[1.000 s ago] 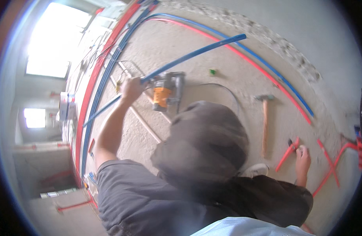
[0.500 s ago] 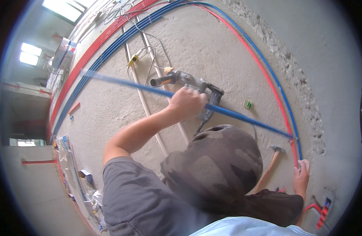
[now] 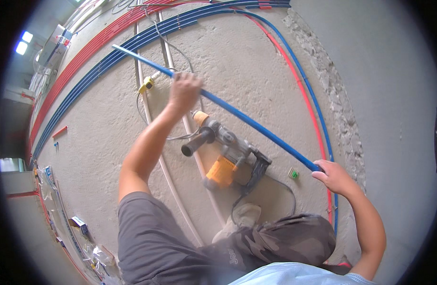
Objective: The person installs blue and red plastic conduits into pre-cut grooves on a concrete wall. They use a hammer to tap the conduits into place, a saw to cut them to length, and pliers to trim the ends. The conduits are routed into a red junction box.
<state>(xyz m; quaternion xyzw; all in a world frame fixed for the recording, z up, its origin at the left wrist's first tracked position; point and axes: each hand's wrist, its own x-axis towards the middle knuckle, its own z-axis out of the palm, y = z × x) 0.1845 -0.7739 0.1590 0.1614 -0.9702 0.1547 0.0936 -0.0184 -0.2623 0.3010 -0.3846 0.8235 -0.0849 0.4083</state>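
A straight blue pipe (image 3: 256, 126) slants across the view, raised above the floor, its far-left tip over the band of blue pipes. My left hand (image 3: 184, 92) is wrapped round it toward the far end, slightly blurred. At the near-right end my right hand (image 3: 339, 176) is closed on the pipe, next to the red and blue pipes laid on the floor. Below the held pipe lies a rotary hammer drill (image 3: 228, 142) with an orange and grey body, a black side handle and its cord trailing. My bent knee in camouflage trousers (image 3: 294, 237) is near it.
Parallel red pipes (image 3: 80, 71) and blue pipes (image 3: 102, 66) curve along the far left. A yellow cord connector (image 3: 146, 84) lies by pale conduits (image 3: 172, 190). A small green item (image 3: 293, 174) sits on the concrete. Broken rubble (image 3: 335, 95) edges the right wall. Plastic packaging (image 3: 102, 256) lies lower left.
My right hand has left the floor pipes and now grips the held pipe's near end. My left hand has moved farther and left along with the pipe. The view has shifted, showing more of the drill.
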